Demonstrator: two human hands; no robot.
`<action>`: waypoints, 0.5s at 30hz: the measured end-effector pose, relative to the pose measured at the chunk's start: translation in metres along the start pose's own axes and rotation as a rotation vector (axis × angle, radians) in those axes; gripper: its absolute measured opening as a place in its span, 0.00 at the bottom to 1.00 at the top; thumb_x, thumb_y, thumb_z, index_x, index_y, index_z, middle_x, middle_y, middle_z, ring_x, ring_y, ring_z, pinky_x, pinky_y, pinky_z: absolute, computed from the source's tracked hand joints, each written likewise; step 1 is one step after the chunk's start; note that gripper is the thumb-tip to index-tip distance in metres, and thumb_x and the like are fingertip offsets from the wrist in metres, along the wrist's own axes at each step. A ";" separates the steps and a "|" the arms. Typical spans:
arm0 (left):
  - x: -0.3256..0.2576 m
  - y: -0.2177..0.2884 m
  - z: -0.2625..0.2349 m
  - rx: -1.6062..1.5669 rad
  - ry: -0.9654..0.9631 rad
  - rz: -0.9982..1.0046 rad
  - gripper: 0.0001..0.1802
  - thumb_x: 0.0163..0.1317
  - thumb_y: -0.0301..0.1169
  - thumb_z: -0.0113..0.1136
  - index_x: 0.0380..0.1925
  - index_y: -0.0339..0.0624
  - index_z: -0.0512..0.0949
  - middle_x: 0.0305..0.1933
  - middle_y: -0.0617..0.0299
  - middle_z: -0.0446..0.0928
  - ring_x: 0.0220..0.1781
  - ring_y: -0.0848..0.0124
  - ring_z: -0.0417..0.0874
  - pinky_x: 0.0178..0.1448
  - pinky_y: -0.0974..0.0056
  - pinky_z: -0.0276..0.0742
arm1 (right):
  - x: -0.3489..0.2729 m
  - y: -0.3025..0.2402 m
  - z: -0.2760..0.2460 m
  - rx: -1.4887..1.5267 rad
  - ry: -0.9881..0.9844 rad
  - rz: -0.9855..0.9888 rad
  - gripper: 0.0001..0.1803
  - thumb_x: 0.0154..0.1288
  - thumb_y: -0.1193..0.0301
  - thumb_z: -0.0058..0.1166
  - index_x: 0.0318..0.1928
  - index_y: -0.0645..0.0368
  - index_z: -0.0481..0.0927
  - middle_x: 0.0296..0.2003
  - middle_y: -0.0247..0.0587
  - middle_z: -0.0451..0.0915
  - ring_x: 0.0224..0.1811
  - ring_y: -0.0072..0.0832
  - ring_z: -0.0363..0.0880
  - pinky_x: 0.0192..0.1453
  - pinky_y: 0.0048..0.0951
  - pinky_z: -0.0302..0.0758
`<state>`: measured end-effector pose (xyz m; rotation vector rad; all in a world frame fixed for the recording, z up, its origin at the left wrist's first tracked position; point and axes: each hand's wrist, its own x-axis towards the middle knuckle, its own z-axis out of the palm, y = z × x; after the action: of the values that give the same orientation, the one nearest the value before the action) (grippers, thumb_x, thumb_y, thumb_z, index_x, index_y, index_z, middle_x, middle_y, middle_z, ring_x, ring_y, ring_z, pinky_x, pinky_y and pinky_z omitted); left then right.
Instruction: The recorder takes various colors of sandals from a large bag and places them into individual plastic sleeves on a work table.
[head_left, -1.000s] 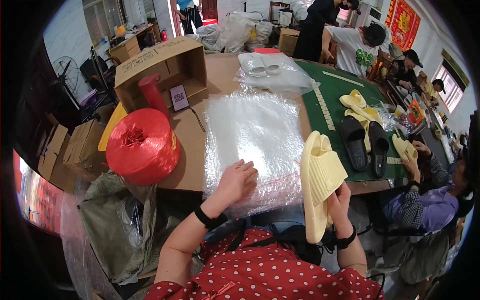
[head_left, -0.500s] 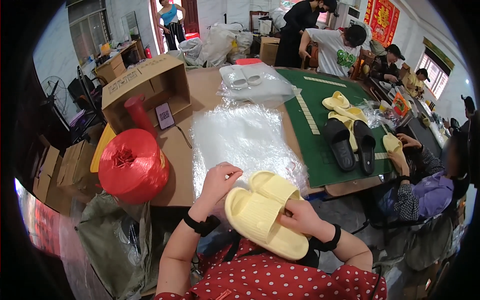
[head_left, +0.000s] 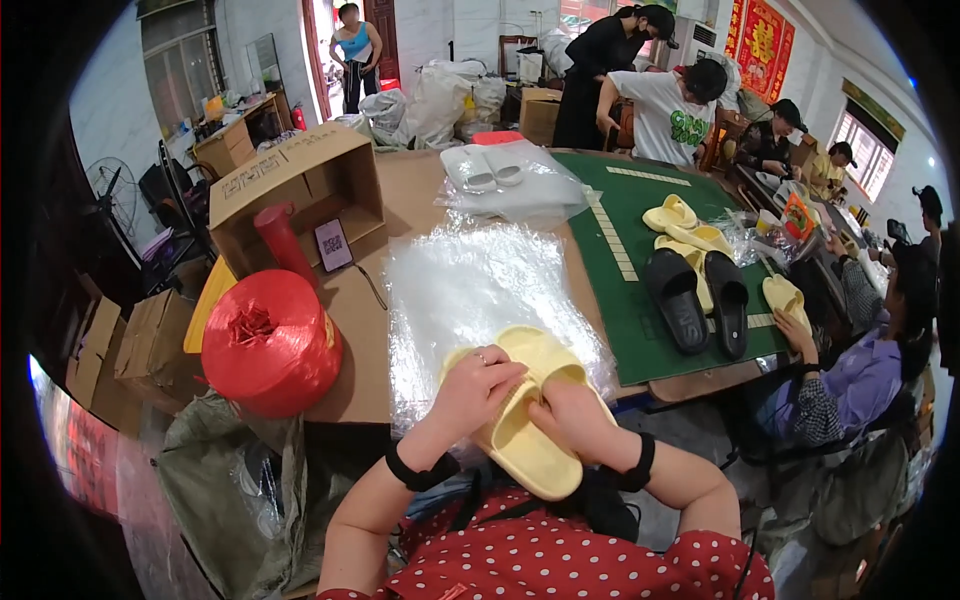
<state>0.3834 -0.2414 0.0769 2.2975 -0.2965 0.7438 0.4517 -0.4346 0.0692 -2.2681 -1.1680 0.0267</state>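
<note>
A pair of pale yellow slippers [head_left: 537,465] is in front of my body, at the near edge of a stack of clear plastic bags [head_left: 465,275]. My left hand [head_left: 478,392], with a ring on one finger, grips the nearer slipper by its strap, covering much of it. My right hand [head_left: 580,415] is closed on the pair, its fingers reaching in between the two slippers; the fingertips are partly hidden. The toe of the second slipper lies just beyond both hands, over the bags.
A red twine roll [head_left: 270,342], a cardboard box [head_left: 300,190], a red cup [head_left: 283,240] and a phone [head_left: 333,245] stand left. Bagged white slippers [head_left: 482,168] lie far. Black slippers [head_left: 678,300] rest on the green mat [head_left: 625,350]; a co-worker's hand [head_left: 797,332] holds a yellow slipper [head_left: 783,295].
My left hand has come down onto the nearer slipper and taken hold of it. The pair has shifted slightly left and away from me. At right, the co-worker's one hand has left their slipper.
</note>
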 end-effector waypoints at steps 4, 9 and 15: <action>0.005 -0.004 -0.001 0.037 0.071 0.057 0.10 0.58 0.25 0.65 0.40 0.43 0.86 0.36 0.57 0.79 0.39 0.58 0.81 0.43 0.61 0.77 | 0.036 0.021 0.021 0.045 0.069 0.081 0.18 0.66 0.60 0.54 0.31 0.64 0.77 0.25 0.58 0.79 0.31 0.55 0.81 0.37 0.51 0.76; -0.003 -0.016 -0.011 0.117 0.199 -0.103 0.10 0.58 0.25 0.62 0.40 0.44 0.85 0.37 0.57 0.78 0.41 0.56 0.80 0.43 0.57 0.78 | 0.046 0.014 0.016 0.023 0.159 0.108 0.17 0.67 0.61 0.52 0.32 0.65 0.76 0.27 0.59 0.79 0.31 0.55 0.80 0.38 0.52 0.76; -0.012 -0.009 -0.011 0.045 0.135 -0.118 0.13 0.58 0.23 0.61 0.43 0.44 0.84 0.38 0.56 0.78 0.39 0.56 0.81 0.42 0.57 0.78 | 0.049 0.019 0.024 0.014 0.148 0.023 0.16 0.67 0.62 0.54 0.34 0.65 0.76 0.26 0.59 0.78 0.30 0.57 0.78 0.36 0.52 0.75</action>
<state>0.3724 -0.2273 0.0718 2.2720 -0.0821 0.8477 0.4896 -0.3948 0.0511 -2.2304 -1.0610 -0.1214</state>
